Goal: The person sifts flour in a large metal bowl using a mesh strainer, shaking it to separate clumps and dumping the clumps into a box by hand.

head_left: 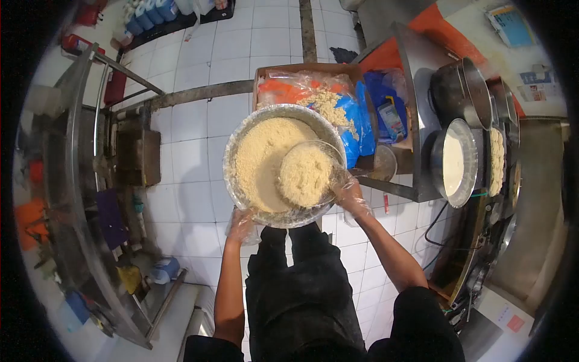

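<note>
A large metal bowl holds pale yellow crumbly meal. My left hand, in a clear plastic glove, is closed on the near left part of its rim. Inside the large bowl, toward its right side, a small round clear bowl is full of the same crumbs. My right hand, also gloved, grips the small bowl at its right side; some fingers are hidden behind it. Just beyond the large bowl stands a cardboard box with orange and blue plastic and crumbs on top.
To the right, a metal table carries a dark pot and a metal bowl of pale batter. A metal rack stands on the left. Blue jugs sit at the far left on the tiled floor.
</note>
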`<state>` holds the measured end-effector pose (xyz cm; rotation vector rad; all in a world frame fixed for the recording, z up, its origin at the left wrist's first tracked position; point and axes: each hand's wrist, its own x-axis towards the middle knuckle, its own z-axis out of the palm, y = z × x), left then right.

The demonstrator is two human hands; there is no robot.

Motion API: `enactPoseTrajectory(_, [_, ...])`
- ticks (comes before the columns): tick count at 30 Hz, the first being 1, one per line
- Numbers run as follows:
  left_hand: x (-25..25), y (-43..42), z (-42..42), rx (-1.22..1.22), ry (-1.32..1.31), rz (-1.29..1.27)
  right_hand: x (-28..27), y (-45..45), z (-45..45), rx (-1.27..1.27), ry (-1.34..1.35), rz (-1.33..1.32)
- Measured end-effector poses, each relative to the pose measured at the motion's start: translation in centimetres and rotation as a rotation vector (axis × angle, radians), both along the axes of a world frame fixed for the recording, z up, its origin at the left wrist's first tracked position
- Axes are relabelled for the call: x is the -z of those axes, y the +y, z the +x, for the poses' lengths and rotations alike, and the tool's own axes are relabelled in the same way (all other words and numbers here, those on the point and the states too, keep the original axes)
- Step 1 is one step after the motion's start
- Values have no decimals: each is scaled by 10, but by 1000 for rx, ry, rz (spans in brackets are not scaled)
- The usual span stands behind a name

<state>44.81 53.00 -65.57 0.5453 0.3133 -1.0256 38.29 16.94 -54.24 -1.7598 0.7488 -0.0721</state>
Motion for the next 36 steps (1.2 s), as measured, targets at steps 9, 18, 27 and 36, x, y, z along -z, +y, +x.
enactPoseTrajectory(9, [-5,1,8,63,-140,403,-9,5,-1,-61,112,-59])
enactPoseTrajectory(18, [-36,-22,10,88,-363,739,2,7,-3,-46,56,-165])
enactPoseTrajectory(27, [-3,0,10,7,-62,352,-1,5,1,-63,4,-153])
enactPoseTrajectory(36, [13,14,13,157,-214,441,-4,12,1,12,-12,-95])
